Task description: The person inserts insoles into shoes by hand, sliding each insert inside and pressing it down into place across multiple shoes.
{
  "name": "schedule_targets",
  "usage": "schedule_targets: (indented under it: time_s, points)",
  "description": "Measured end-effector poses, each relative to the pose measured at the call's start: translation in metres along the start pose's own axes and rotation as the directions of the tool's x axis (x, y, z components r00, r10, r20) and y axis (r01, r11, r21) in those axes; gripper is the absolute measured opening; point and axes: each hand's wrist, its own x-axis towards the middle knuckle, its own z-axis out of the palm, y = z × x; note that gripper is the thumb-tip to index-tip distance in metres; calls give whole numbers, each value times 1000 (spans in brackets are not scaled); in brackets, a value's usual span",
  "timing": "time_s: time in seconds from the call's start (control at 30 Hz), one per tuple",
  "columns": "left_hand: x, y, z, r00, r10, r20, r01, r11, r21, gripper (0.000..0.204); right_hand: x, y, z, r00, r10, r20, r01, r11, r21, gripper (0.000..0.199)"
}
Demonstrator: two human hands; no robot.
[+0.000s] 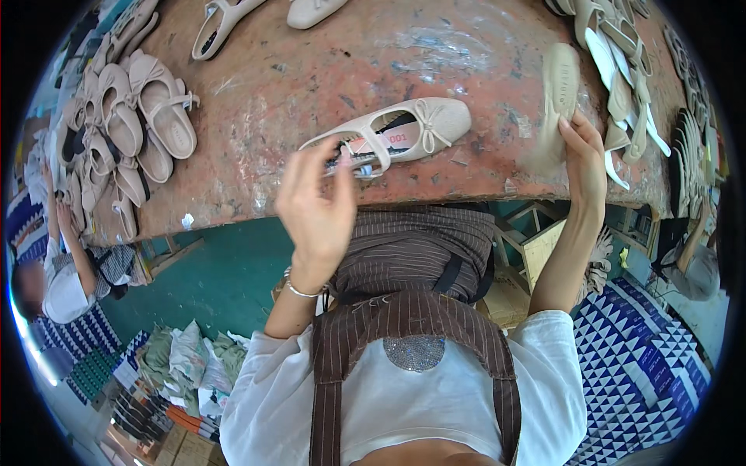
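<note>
Left hand (315, 206) pinching heel end of beige ballet flat (396, 132) lying near table's (311, 78) near edge, right hand (584, 159) gripping loose insole (556, 97) upright to the right — risk: w/ such a light pinch, shoe could tip off edge.

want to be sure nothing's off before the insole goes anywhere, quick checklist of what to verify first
1. Right hand grips the beige flat insole by its lower end: ok.
2. Left hand on the heel of the beige bow-front strap shoe: touching, firm hold cannot tell.
3. Shoe opening faces up, unblocked: ok.
4. Shoe fully on the worn reddish worktable: ok, though near the edge.
5. Insole's right way up: cannot tell.
</note>
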Motion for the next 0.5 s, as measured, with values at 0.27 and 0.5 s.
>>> schedule_targets:
  time_s: [0.27,0.5]
  points:
    - [-5,-52,7,934,-353,47,350,934,70,63,-19,-3,65,939,-292,182,344,808,-478,59]
    - [3,-57,18,945,-324,56,328,932,-154,68,-33,-5,86,784,-356,509,592,181,-785,43]
